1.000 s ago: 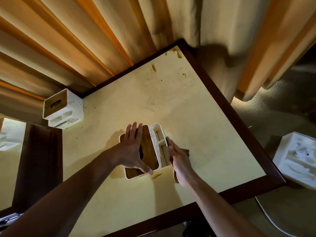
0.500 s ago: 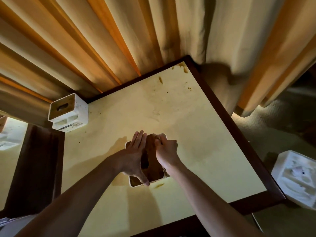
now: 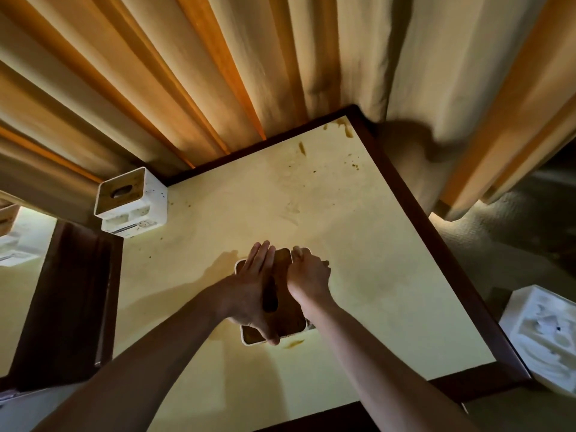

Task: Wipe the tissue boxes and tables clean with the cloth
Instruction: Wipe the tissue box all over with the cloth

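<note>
Wiping the near tissue box (image 3: 282,294) lid: left hand (image 3: 249,294) flat, fingers straight, steadying it; right hand (image 3: 307,275) curled, cloth hidden; next probably table (image 3: 358,244) stains beyond box.

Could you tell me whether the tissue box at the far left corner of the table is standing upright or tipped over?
Upright: the far tissue box rests on the table, its wooden top with the oval slot facing up.
</note>
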`<action>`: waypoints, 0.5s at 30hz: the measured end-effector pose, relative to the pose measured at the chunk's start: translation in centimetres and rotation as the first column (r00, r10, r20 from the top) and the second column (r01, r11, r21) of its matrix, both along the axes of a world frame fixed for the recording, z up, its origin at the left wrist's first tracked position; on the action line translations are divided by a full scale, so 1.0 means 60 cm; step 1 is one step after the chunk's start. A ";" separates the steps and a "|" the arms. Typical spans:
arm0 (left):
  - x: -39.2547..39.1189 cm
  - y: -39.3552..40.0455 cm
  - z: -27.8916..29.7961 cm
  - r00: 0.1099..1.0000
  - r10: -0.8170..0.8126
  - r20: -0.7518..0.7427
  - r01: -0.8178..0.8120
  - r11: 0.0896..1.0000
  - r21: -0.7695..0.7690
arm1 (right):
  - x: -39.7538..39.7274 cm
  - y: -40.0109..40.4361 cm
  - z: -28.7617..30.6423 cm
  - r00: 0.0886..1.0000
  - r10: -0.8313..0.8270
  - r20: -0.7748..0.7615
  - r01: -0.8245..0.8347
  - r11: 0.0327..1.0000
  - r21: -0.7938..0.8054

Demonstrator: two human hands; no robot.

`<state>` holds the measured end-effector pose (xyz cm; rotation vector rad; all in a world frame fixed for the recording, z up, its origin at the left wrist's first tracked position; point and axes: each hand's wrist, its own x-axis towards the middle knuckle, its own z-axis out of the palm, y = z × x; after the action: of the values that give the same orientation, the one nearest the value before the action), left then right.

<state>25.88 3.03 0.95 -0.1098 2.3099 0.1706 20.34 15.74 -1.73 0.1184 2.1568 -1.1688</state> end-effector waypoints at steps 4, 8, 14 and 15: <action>-0.001 -0.002 -0.003 0.999 -0.034 0.015 0.034 0.999 -0.037 | -0.028 -0.002 0.029 0.976 0.117 0.183 -0.106 0.992 -0.072; -0.005 0.002 0.003 0.999 -0.048 0.023 0.049 0.998 -0.048 | -0.050 -0.020 -0.011 0.930 0.081 0.358 -0.003 0.977 -0.213; -0.003 0.002 0.004 0.999 -0.049 0.016 0.049 0.998 -0.030 | -0.062 0.003 0.020 0.874 0.133 0.467 0.031 0.945 -0.326; -0.003 0.001 0.004 0.999 -0.050 0.016 0.050 0.998 -0.024 | -0.063 0.003 0.020 0.880 0.157 0.449 -0.008 0.949 -0.316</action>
<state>25.71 3.06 1.18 -0.0656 2.2972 0.1153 16.56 15.94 -0.55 0.1520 1.5237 -1.2586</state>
